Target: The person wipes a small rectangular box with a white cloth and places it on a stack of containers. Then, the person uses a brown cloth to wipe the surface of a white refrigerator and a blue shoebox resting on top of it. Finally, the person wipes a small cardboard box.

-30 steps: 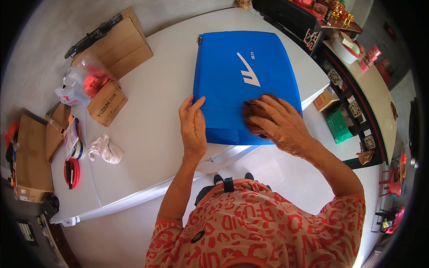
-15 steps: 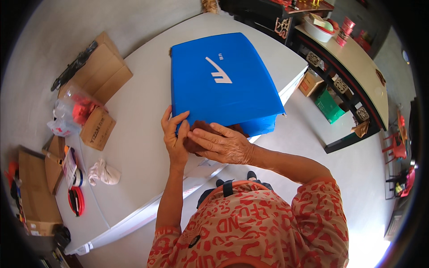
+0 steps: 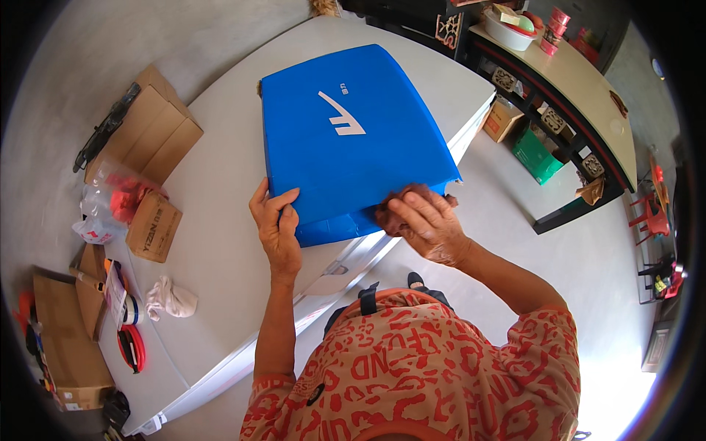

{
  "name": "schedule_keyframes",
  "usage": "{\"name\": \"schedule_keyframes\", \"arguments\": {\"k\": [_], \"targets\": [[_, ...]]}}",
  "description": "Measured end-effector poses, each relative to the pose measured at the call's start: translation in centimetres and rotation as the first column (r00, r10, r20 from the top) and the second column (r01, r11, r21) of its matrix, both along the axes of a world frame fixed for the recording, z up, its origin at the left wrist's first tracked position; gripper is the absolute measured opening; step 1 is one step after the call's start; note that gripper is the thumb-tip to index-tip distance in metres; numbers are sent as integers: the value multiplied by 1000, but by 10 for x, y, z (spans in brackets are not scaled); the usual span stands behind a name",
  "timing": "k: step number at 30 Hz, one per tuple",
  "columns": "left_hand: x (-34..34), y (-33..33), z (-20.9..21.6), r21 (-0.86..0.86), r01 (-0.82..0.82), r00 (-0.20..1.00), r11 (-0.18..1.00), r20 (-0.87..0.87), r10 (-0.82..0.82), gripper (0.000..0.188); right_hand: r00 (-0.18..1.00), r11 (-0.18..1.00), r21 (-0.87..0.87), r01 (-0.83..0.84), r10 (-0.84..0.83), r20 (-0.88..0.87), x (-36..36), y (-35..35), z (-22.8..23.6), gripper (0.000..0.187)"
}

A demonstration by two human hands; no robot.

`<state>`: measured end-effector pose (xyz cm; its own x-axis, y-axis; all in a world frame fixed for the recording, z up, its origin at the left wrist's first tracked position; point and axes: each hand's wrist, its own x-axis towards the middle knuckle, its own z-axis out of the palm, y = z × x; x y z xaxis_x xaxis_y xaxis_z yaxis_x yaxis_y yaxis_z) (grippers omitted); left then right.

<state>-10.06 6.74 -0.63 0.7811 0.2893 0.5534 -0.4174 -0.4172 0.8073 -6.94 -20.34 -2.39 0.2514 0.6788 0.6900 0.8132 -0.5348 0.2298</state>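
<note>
A large blue shoebox (image 3: 353, 140) with a white mark on its lid lies on the pale grey table top, its near side facing me. At its near left corner my left hand (image 3: 278, 228) grips the box, with bent fingers over the lid's edge and the side. My right hand (image 3: 435, 229) presses a crumpled brown cloth (image 3: 390, 213) against the box's near side, close to the right corner. Part of the cloth shows beyond the fingers, and the rest is hidden beneath the hand.
Brown cartons (image 3: 152, 226), a clear bag of red things (image 3: 126, 200) and a whitish cloth (image 3: 171, 298) lie on the table's left. A red-rimmed roll (image 3: 132, 348) is nearer. Across a floor gap at right stands a dark-framed counter (image 3: 581, 103), with a green box (image 3: 538, 154) below.
My right hand has carried the brown cloth rightward along the box's near side, away from my left hand. My left hand stays at the left corner. The whole view has shifted slightly.
</note>
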Motion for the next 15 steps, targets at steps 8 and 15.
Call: {"name": "schedule_keyframes", "arguments": {"k": [8, 15], "targets": [[1, 6, 1, 99, -14, 1000, 995, 7, 13, 27, 968, 969, 60, 240, -234, -95, -18, -29, -11, 33], [-2, 0, 3, 61, -49, 999, 997, -7, 49, 29, 812, 902, 314, 296, -64, -581, -40, -16, 26, 29]]}}
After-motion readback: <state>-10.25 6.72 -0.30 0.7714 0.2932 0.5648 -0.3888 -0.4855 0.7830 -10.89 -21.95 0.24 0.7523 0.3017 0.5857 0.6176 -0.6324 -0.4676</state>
